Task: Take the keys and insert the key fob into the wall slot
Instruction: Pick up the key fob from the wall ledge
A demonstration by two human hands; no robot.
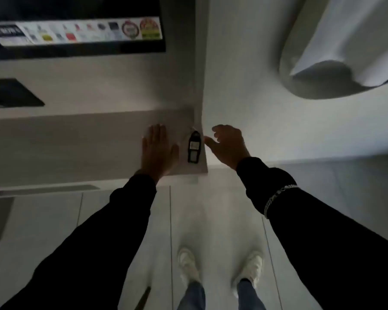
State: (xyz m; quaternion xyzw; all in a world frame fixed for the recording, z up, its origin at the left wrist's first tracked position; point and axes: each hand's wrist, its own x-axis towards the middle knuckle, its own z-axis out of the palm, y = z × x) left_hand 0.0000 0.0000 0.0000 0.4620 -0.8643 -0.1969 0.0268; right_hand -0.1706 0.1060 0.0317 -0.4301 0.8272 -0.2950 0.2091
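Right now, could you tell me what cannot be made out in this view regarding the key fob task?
Head view:
- Wall slot: not seen anywhere in frame.
- Keys: only the key fob on the shelf shows; any ring or keys at its far end are blurred.
- Fob label: too small and dim to read.
- Right hand: contact with the fob is unclear.

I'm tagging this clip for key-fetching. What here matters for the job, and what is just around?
For the job: key fob on the shelf; right hand reaching, open; left hand flat beside it.
Just around: television; dark box; bracelet.
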